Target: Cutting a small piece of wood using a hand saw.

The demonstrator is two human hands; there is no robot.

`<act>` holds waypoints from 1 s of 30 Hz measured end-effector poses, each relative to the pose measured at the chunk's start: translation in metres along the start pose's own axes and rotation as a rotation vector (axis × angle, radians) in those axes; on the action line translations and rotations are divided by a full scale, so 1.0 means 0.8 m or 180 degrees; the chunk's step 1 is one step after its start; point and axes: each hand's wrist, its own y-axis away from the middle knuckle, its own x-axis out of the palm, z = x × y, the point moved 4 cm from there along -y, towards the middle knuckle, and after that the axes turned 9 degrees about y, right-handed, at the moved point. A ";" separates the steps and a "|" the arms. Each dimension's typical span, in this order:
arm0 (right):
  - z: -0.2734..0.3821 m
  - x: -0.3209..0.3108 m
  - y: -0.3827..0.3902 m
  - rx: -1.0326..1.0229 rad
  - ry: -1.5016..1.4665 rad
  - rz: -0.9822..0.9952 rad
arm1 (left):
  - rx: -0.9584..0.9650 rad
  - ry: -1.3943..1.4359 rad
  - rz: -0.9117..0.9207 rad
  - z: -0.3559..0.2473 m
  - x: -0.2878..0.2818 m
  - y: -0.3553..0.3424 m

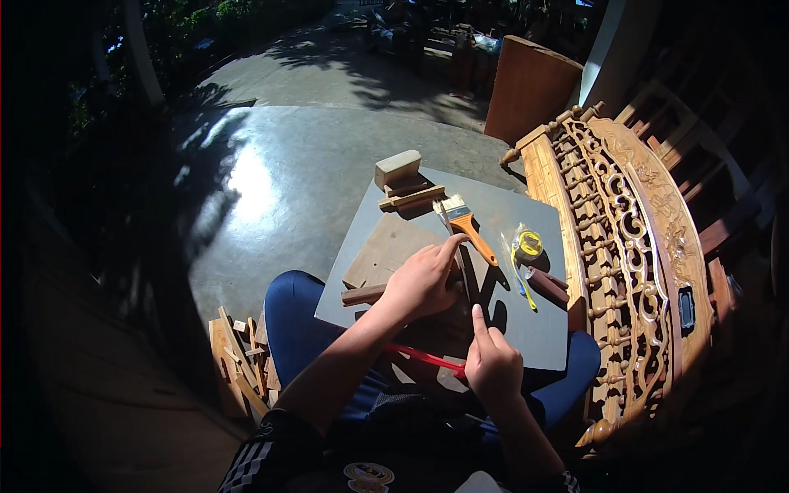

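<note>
A grey board point(526, 329) lies across my lap. My left hand point(419, 286) presses down on a dark wooden strip point(362, 294), fingers curled over it, index finger stretched toward a thin metal blade point(448, 222). A flat pale wooden piece point(390, 245) lies just beyond that hand. My right hand point(493, 361) is closed around a thin red tool point(419, 357), which runs leftward under my left forearm; its working end is hidden.
On the board lie an orange-handled paintbrush point(467, 220), stacked wood blocks point(400, 171), a yellow tape roll in a plastic bag point(528, 245) and a dark wooden piece point(547, 287). A carved wooden panel point(633, 246) stands at the right. Wood offcuts point(240, 353) lie on the floor at the left.
</note>
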 end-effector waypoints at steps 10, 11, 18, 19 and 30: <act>-0.001 -0.043 0.075 -0.0036 -0.0141 0.0030 | 0.0088 -0.0138 -0.0203 0.007 -0.003 0.006; -0.006 -0.037 0.074 -0.0090 -0.0144 -0.0127 | 0.0102 -0.0126 -0.0194 0.006 0.000 0.004; -0.005 0.000 -0.005 0.0031 -0.0300 0.0096 | 0.0160 -0.0108 -0.0183 0.014 0.015 0.005; -0.006 0.002 -0.010 -0.0118 -0.0280 -0.0101 | 0.0207 -0.0072 -0.0221 0.013 0.014 0.004; 0.000 -0.068 0.067 -0.0143 -0.0159 -0.0174 | 0.0237 0.0034 -0.0337 0.014 0.009 0.001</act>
